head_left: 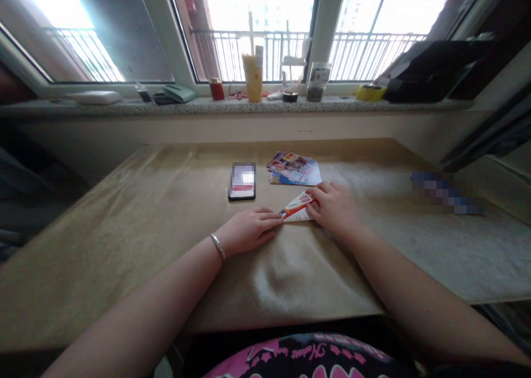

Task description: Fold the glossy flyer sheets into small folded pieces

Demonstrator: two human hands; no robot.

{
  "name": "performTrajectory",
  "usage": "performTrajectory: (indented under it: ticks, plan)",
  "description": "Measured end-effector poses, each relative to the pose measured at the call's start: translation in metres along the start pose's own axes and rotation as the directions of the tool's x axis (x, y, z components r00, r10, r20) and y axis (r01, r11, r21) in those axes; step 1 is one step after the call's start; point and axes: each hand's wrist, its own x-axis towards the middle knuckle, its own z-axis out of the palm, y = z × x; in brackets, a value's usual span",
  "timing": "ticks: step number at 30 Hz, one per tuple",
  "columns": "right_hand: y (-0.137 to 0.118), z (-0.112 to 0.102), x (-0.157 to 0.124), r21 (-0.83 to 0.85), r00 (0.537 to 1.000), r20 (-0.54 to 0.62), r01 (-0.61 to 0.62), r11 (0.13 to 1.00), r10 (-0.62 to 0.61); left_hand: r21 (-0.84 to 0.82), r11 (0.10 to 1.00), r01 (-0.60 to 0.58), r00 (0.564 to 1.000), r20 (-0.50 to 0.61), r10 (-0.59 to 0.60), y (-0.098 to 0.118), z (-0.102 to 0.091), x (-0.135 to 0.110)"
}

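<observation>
A small folded piece of printed paper (297,207), white with red and blue marks, lies on the tan table (145,223) between my hands. My left hand (248,230), with a silver bracelet on the wrist, lies flat with fingers stretched out, its fingertips touching the paper's left tip. My right hand (335,208) is curled over the paper's right side, fingers pressed on it. A short way behind the paper lies a stack of colourful printed sheets (295,168). A phone (242,181) lies flat to the left of that stack.
A blurred dark object (446,193) lies on the table at the right. The stone windowsill (199,106) behind holds a yellow cup (253,77), a red container (216,89), a jar (317,82), a yellow tape roll (370,93) and other small items. Dark equipment (431,71) sits at the far right.
</observation>
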Motion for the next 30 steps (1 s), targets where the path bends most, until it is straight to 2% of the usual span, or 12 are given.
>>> performTrajectory:
  ticks: [2,5,10,17,21,30]
  plan:
    - [-0.007,-0.001,0.0,0.01,0.993,-0.038,0.112,0.994,-0.112,0.001,1.0,-0.01,1.0,-0.012,0.01,0.0,0.0,0.0]
    - [-0.019,0.001,-0.001,0.056,0.967,0.007,0.254,0.966,-0.255,0.011,1.0,-0.017,1.0,-0.012,0.017,0.0,0.0,0.0]
    - [-0.03,0.01,0.001,0.113,0.938,0.073,0.331,0.937,-0.34,0.031,0.999,-0.032,0.999,-0.002,0.032,0.0,-0.002,0.001]
    - [-0.021,0.028,0.006,0.272,0.972,0.066,0.201,0.941,-0.227,-0.001,0.999,-0.039,0.999,0.005,0.039,-0.004,-0.003,0.001]
    - [-0.017,0.035,0.009,0.324,0.978,0.064,0.167,0.931,-0.197,0.025,0.999,-0.025,1.0,-0.006,0.025,-0.005,-0.003,0.001]
    - [-0.021,0.033,0.011,0.262,0.985,0.122,0.089,0.961,-0.125,0.199,0.98,-0.026,0.999,-0.037,0.033,0.0,-0.001,0.003]
